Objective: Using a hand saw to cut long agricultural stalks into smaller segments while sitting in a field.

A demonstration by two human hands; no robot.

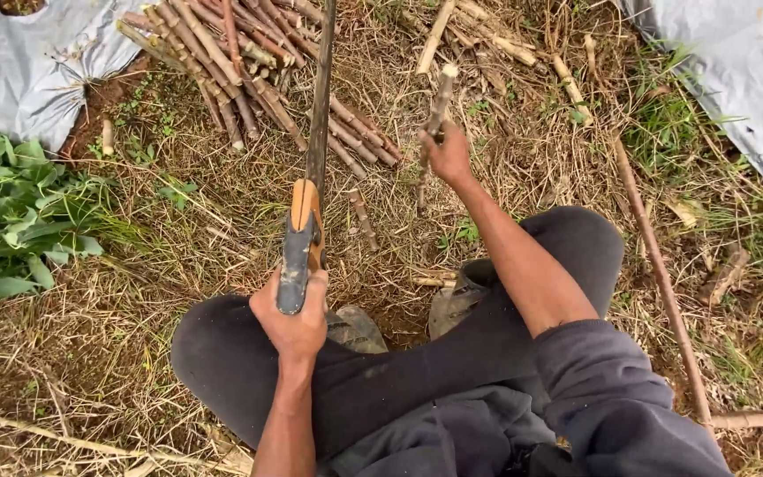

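Left hand clamped on machete; right hand grips stick; cut-stick pile beyond, possibly cassava.

— Outside, on ground full of dry yellow straw and brown dirt.
— Any green?
— Yes, big leafy plants at the left edge, grass tufts near the top right.
— And the corners?
— Grey plastic sheets, one top left, another top right.
— Bright?
— Soft daylight, no strong shadows.
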